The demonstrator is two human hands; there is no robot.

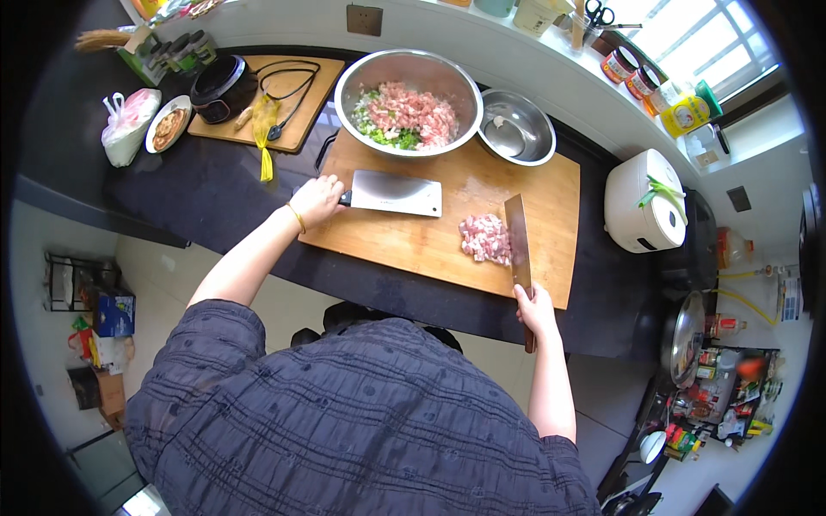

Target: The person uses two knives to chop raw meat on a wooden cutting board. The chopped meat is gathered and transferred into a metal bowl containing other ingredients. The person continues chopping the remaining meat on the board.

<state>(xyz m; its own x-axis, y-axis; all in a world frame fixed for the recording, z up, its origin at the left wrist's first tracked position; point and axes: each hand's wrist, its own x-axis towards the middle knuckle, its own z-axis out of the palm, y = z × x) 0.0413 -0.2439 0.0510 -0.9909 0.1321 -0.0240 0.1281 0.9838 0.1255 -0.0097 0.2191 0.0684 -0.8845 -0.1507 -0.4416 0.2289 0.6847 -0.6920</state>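
Observation:
My left hand is closed round the black handle of a broad cleaver, whose blade lies flat over the wooden cutting board. In my right hand is the wooden handle of a second cleaver, its blade upright with the edge side near the board. That blade stands against the right side of a small heap of diced meat. Behind the left cleaver, a large steel bowl holds chopped pink meat, green pieces and pale bits. A smaller steel bowl to its right contains a little residue.
Back left, a smaller board carries a black pot, a cord and a yellow bag. Beside it are a plate of food and a white plastic bag. A white rice cooker with green onion on top stands at right.

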